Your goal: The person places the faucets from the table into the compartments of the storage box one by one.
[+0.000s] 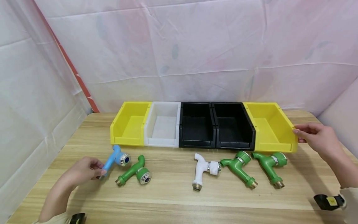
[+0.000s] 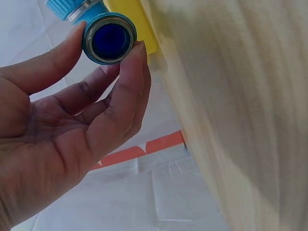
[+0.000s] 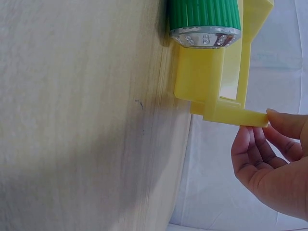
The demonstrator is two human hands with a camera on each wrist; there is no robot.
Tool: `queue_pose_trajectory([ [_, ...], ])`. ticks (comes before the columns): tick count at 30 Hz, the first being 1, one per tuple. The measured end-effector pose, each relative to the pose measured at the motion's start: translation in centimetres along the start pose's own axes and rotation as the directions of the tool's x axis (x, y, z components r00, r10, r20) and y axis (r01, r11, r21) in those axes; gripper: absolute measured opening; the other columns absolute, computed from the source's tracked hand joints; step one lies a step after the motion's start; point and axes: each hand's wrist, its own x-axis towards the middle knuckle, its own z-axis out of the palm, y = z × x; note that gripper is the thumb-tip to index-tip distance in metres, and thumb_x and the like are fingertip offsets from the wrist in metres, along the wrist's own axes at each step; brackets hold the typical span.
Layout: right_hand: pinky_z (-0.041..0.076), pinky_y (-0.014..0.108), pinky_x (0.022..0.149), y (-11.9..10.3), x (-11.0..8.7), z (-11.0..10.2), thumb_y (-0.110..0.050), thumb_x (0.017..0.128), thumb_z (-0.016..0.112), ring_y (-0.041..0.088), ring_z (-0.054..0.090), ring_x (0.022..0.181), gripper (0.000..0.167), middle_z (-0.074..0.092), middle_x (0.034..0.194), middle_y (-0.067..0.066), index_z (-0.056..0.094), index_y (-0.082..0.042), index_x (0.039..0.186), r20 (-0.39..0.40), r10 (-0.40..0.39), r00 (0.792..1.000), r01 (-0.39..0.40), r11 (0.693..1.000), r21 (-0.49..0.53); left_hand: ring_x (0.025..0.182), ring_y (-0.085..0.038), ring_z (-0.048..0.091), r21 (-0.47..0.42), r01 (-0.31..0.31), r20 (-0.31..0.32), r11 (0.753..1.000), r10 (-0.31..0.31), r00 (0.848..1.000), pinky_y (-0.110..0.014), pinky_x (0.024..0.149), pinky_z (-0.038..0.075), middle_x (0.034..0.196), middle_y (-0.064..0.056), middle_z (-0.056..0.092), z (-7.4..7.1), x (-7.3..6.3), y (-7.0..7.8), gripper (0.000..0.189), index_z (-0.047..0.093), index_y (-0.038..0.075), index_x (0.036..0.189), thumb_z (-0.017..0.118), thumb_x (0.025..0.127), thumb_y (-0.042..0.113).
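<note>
From where I stand, I see a person at a pale wooden tabletop (image 1: 173,199). On the right arm is a black strap thing (image 1: 321,202) with a small yellow label (image 1: 332,201); its marks are too tiny to read.

The left hand (image 1: 84,169) is near the tabletop's left edge. Its thumb and fingertips are almost together, with just the round end of a light blue plastic tap (image 1: 110,160) pinched between them. The tap's shiny knob points toward the right edge.

The right hand (image 1: 318,137), near the right edge, pinches the side wall of a yellow plastic bin (image 1: 289,147) between thumb and bent fingers. That bin ends a row along the far edge: another yellow plastic bin (image 1: 127,141), a white plastic bin (image 1: 162,142), and two black plastic bins (image 1: 197,143).

Nearer the front edge lie a green plastic tap (image 1: 131,171) just beside the blue one, a white plastic tap (image 1: 198,171), and two more green taps (image 1: 239,169) toward the right edge.
</note>
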Motion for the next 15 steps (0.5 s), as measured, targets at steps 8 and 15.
queue_pose_trajectory([
  [8, 0.05, 0.021, 0.052, -0.1, -0.1, 0.0, -0.02, 0.094, 0.052, 0.003, 0.055, 0.059, 0.037, 0.051, 0.072, -0.023, 0.051, 0.011, 0.113, 0.002, 0.001, 1.0, -0.001, 1.0, 0.002, 0.071, -0.017, 0.053, -0.052, 0.01, 0.014, 0.999, -0.01, 1.0, -0.03, 0.062, 0.05, 0.077, -0.008, 0.055, -0.3, 0.3, 0.3, 0.017, 0.058, -0.014, 0.095, 0.058, 0.086, 0.0],
  [15, 0.05, 0.02, 0.052, -0.1, -0.1, 0.0, -0.02, 0.094, 0.052, 0.003, 0.055, 0.059, 0.037, 0.053, 0.073, -0.021, 0.051, 0.011, 0.114, 0.006, 0.007, 1.0, -0.007, 1.0, -0.002, 0.075, -0.017, 0.056, -0.139, 0.01, 0.016, 0.99, -0.008, 1.0, -0.032, 0.068, 0.053, 0.08, -0.009, 0.055, -0.2, 1.0, 0.4, 0.019, 0.055, -0.016, 0.097, 0.058, 0.087, 0.0],
])
